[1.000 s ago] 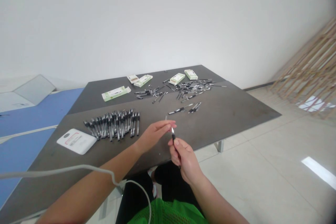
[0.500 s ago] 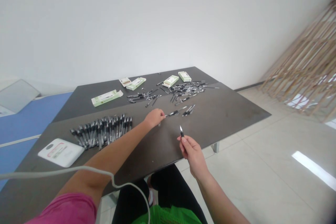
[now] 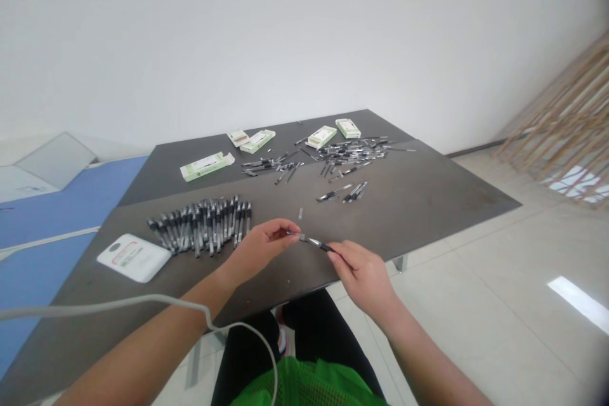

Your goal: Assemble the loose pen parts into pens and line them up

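My right hand (image 3: 364, 273) grips a black pen (image 3: 320, 245) by its rear part, tip pointing left. My left hand (image 3: 261, 246) is pinched at the pen's tip end, fingers closed on a small piece I cannot name. Both hands hover over the near edge of the dark table (image 3: 428, 196). A row of assembled black pens (image 3: 204, 222) lies to the left of my left hand. One small clear part (image 3: 300, 212) lies on the table just beyond the hands.
A white device (image 3: 133, 257) rests at the near left. Loose pens and pen parts (image 3: 347, 158) are scattered at the far side with several green-white boxes (image 3: 207, 166). A grey cable (image 3: 143, 304) crosses my left arm. Wooden slats (image 3: 566, 120) lean at the right.
My left hand came back from reaching toward the loose pens and now meets the pen's tip. My right hand tilted the pen from upright to lying leftward.
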